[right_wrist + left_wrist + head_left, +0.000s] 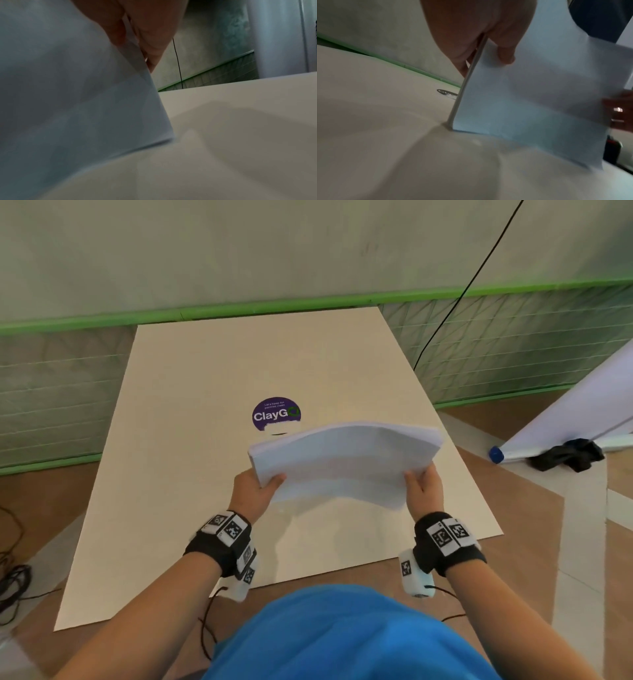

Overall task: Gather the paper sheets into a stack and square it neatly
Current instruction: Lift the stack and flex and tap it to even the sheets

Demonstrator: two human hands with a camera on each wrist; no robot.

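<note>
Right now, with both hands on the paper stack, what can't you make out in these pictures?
- Sheet count: the paper stack edges are too fine and blurred in the head view.
- Sticker on the table: the stack covers its lower edge, and the small print is unreadable.
- Left hand and right hand fingers: hidden behind the stack in the head view; only partly seen in the wrist views.
- Whether the bottom edges are flush: blurred in both wrist views.
</note>
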